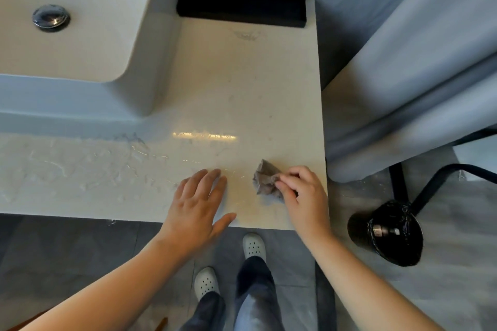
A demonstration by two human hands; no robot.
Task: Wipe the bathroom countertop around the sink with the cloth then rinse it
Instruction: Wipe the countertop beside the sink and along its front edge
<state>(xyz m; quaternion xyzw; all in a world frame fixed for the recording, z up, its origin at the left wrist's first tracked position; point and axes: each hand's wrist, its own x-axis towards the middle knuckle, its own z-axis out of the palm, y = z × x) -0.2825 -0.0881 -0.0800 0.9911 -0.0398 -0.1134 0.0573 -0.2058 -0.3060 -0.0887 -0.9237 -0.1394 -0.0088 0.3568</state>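
Nearest, the person's two white perforated clogs stand on the grey tiled floor below dark blue trousers. Both bare forearms reach out over the near edge of the pale cream, stone-look countertop.

The left hand lies flat on the countertop near its near edge, fingers straight and close together, thumb spread to the right, holding nothing. Just to its right, with a strip of bare countertop between them, the right hand has its fingers curled and pinches a small crumpled grey-brown cloth. The cloth rests on the countertop close to the near right corner and sticks out to the left of the fingertips.

Left of the left hand, streaks and beads of water cover the near strip of the countertop.

On the floor to the right of the countertop stands a round black waste bin with a black liner. Beyond it hangs a wide fold of pale blue-grey fabric.

Farther back on the left sits a white rectangular basin sink with a round chrome drain plug. At the far end of the countertop, to the right of the sink, lies a long black rectangular box.
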